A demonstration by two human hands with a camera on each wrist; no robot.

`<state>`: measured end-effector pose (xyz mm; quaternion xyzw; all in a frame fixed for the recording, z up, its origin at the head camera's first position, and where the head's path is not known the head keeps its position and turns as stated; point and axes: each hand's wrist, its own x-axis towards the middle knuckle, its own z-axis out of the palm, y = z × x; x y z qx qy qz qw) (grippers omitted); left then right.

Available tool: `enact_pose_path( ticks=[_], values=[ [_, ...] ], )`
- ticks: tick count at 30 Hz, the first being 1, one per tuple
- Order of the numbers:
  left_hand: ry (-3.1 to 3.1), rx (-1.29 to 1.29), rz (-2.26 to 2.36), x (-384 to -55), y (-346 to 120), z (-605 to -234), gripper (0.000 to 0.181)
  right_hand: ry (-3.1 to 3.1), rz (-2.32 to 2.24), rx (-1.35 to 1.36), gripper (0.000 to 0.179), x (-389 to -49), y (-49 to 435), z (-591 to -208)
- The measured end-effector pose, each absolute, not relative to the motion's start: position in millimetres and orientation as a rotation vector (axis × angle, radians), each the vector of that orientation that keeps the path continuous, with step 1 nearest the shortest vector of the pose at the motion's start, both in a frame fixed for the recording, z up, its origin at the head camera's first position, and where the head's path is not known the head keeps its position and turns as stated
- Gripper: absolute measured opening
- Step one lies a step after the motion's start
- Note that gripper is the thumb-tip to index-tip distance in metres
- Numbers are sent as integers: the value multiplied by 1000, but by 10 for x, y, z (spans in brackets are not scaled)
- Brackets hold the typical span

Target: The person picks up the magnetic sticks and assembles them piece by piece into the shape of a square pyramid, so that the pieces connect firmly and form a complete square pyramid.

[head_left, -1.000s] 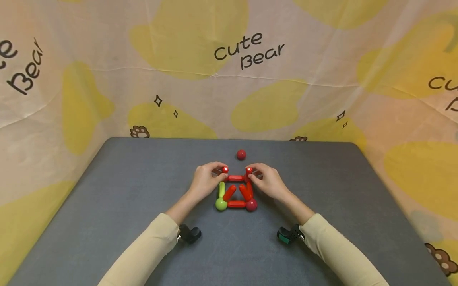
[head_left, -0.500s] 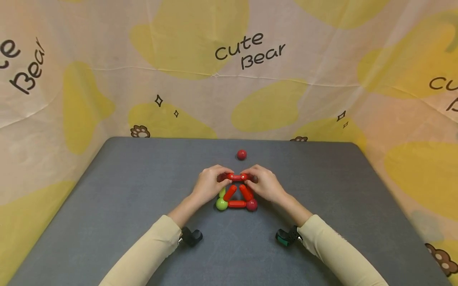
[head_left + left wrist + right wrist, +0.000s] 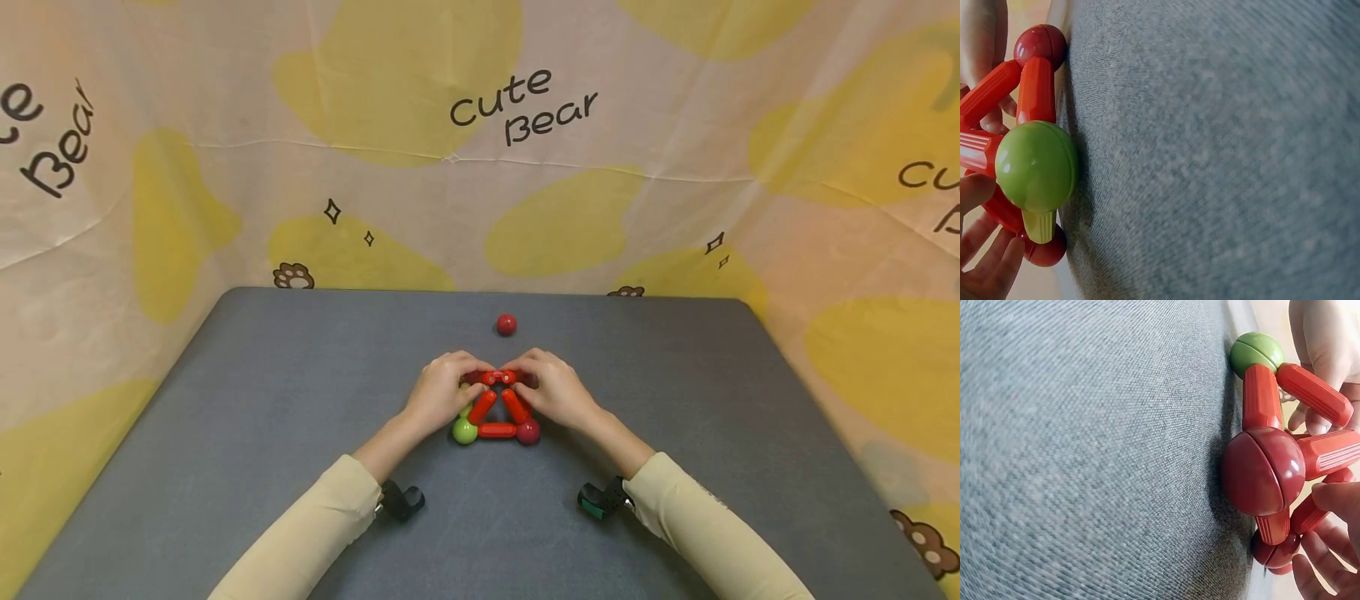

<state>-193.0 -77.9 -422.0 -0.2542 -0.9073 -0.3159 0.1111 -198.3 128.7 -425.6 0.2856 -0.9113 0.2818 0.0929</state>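
Observation:
A frame of magnetic rods and balls stands on the table, with a green ball (image 3: 465, 431) at its near left corner and a dark red ball (image 3: 528, 431) at its near right. A red rod (image 3: 497, 430) joins these two. Two near red rods (image 3: 482, 407) lean inward from them. My left hand (image 3: 438, 387) pinches the far left red rod (image 3: 1002, 209), tilted inward. With thumb and fingers, my right hand (image 3: 555, 387) holds the far right red rod (image 3: 1310, 512), leaning toward the other. Their tops almost meet; my fingers hide the far corners in the head view.
A loose red ball (image 3: 507, 325) lies beyond the frame, toward the far edge of the grey table (image 3: 337, 333). A patterned cloth (image 3: 420, 225) hangs behind and along both sides. Dark wrist mounts (image 3: 402, 500) sit on both wrists.
Both hands have moved inward, toward each other. The two far red rods went from upright and well apart to tilted, their tops close together. The loose ball stayed in place.

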Motion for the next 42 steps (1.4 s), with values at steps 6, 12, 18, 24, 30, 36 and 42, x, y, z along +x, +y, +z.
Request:
enact_pose_path(
  ticks=[6,12,18,24,30,36,42],
  values=[
    [-2663,-742,-939,-1925,-782,-4219,22,-2701,825,852,24,-1974,1280,-4252],
    [-2658,-748,-958,-1923,-787,-4211,22,-2691,803,859,24,-1973,1277,-4251],
    [-2662,-752,-970,-1925,-793,-4216,23,-2683,812,868,26,-1973,1287,-4268],
    [-2673,-762,-964,-1928,-796,-4216,24,-2700,926,769,34,-1957,1330,-4295],
    [-2693,-755,-969,-1935,-811,-4224,25,-2808,996,504,39,-1945,1370,-4323],
    [-2710,-740,-994,-1939,-821,-4237,25,-3029,1218,229,47,-1916,1339,-4307],
    [-2705,-746,-1012,-1942,-824,-4231,24,-3101,1330,121,57,-1901,1271,-4301]
  ],
)
